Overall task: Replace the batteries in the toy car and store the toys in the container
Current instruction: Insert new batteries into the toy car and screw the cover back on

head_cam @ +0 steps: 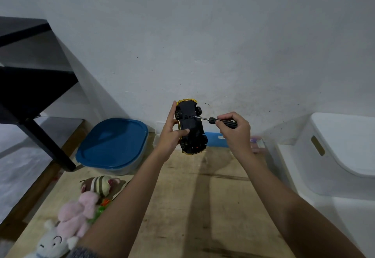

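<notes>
1. Now the car [191, 127] is held in the air above the worktop [192, 207]. Its black underside faces the camera, with yellow body showing at both ends.
2. Its long axis runs near upright in the view, the top end leaning a little left.
3. The left hand [172, 133] has it from the left. The thumb presses across the underside near the middle and the other fingers [174, 108] reach up along the left edge, so that hand is clamped on the car.
4. The right hand [236, 131] sits just right of the car, its fingers curled tight round the handle of a screwdriver [211, 120].
5. The shaft comes in from the right, crosswise to the car's long axis and sloping slightly up toward its tip. The tip meets the underside in the upper half, between the upper pair of wheels. That is probably a screw, though it is too small to be sure.
6. The step looks like working the battery cover's screw; loosening or tightening cannot be told. The tip must stay seated while the left hand braces, or it could skid across toward the left fingers.
7. The container [113, 144], blue lid on, stands at the back left. The plush toys [77, 213] lie loose at the near left, not yet stored.
</notes>
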The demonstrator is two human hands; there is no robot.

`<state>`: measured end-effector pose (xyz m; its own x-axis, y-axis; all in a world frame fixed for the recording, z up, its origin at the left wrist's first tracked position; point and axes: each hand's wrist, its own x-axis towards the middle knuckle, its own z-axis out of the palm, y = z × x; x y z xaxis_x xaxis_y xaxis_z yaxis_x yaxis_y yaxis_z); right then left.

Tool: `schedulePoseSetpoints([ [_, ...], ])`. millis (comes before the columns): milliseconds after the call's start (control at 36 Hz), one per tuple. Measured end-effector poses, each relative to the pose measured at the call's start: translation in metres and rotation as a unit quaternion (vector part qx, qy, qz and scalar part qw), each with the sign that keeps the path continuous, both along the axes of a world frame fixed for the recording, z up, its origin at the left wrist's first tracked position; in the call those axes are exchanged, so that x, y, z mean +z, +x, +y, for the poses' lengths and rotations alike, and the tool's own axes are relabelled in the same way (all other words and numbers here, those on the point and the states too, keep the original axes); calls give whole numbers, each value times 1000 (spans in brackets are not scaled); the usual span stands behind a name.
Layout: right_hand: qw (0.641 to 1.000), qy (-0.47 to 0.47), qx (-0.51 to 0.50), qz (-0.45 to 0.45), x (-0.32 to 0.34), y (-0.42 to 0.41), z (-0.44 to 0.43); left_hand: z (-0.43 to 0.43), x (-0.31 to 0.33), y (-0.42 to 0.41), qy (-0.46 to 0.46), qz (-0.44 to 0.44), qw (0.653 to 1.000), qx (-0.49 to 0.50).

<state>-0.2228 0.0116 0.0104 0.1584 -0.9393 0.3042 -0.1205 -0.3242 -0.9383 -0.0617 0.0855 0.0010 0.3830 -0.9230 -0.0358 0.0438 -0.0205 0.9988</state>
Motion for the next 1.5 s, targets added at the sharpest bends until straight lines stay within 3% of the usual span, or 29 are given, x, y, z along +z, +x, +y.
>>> schedulePoseSetpoints([
  [361,962,-199,66,175,15,0,-4,-3,-6,-4,-14,-95,995,7],
  [583,957,-184,111,195,19,1,-4,-3,-4,-3,-27,-95,995,23],
  [944,974,-139,72,163,27,1,-7,-2,0,-5,-34,-97,994,20],
  [1083,958,-192,90,193,28,6,-5,0,3,-7,-44,-92,994,27],
  [1222,971,-138,78,180,34,5,-3,2,5,-5,-52,-83,995,20],
  [1500,973,-136,62,177,41,7,2,4,10,-5,-53,-83,995,17],
])
